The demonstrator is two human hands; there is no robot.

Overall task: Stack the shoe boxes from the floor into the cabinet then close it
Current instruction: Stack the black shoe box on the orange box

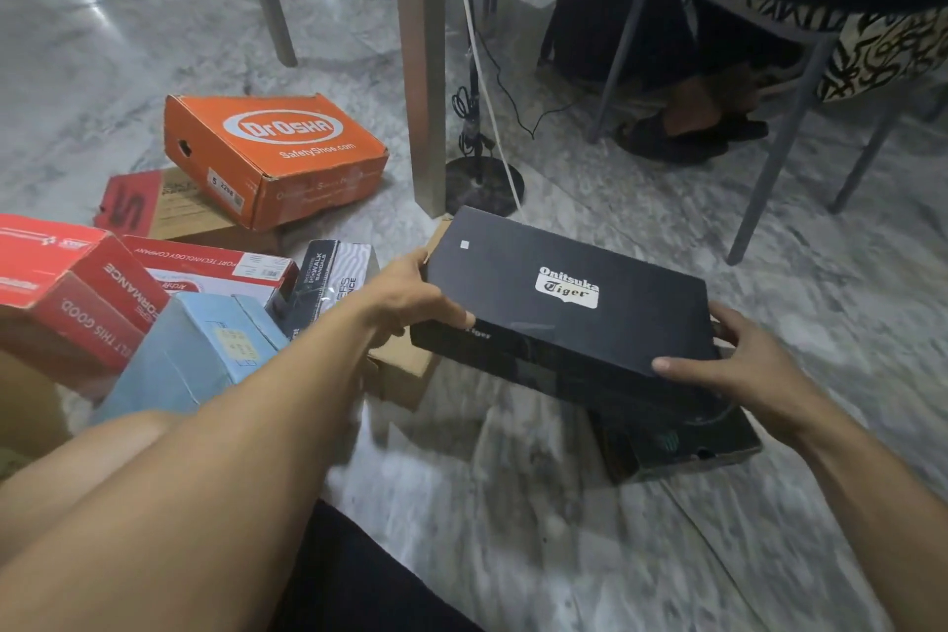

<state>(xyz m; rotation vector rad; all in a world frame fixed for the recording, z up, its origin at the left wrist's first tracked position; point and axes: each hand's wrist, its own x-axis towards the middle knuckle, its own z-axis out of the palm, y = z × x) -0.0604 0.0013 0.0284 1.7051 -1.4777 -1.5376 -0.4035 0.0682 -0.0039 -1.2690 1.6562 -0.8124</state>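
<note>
Both hands were on the black Onitsuka Tiger box (pixel 567 295). The left hand (pixel 410 298) clamped the left short end, fingers wrapped over the lid's edge and thumb against the side wall. The right hand (pixel 738 364) pinched the near right corner, thumb flat on the lid and fingers curled out of sight beneath, so how much of the base they caught could not be told. The box sat tilted, apparently just clear of or still resting on another dark box (pixel 682 436) below it, which lay on the marble floor (pixel 513 503).

To lift it well, the person would likely want the right-hand fingers under the base and not merely on the lid rim, since a lid can slide off when the weight hangs from it. Levelling the box before carrying looked wise too.

Just to the left, a brown cardboard box (pixel 405 364) poked out beside the black one. Further left lay the rest: a pale blue box (pixel 205 349), red boxes (pixel 66 282), a black-and-white striped box (pixel 333 282), and the orange DrOsha box (pixel 272 154) perched askew on another. The cabinet was not in view, so plenty remained, by the look of it. A table leg (pixel 420 67) and cables (pixel 492 82) stood close behind; swinging the box toward the body seemed the safer path.
</note>
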